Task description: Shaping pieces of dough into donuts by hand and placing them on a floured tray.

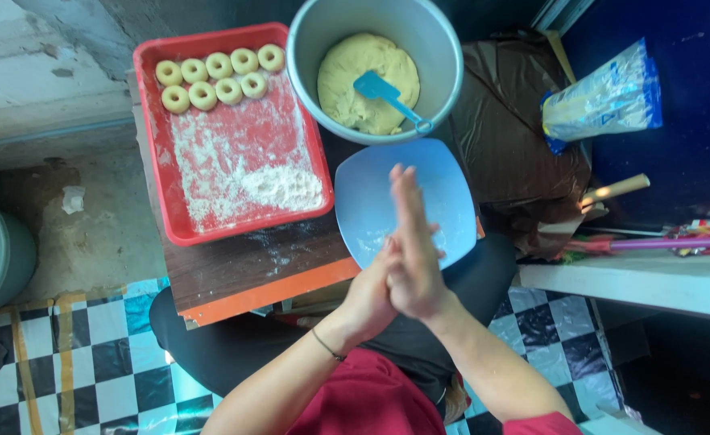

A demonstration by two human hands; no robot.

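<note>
Left hand (pixel 368 300) and right hand (pixel 411 250) are pressed palm to palm, fingers extended, over the blue plate (pixel 443 189); any dough between them is hidden. Judged step: rolling a portion. Next move calls for placement beside the dough rings (pixel 218 76) in the red tray (pixel 234 229).

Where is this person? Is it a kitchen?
Probably a small home or stall cooking corner: a red tray of floured dough rings, a grey tub of dough, and hands pressed together over a blue bowl.

bright even daylight | soft shadows | hands (pixel 403 266) motion-blurred | edges bent by wide lens
</note>
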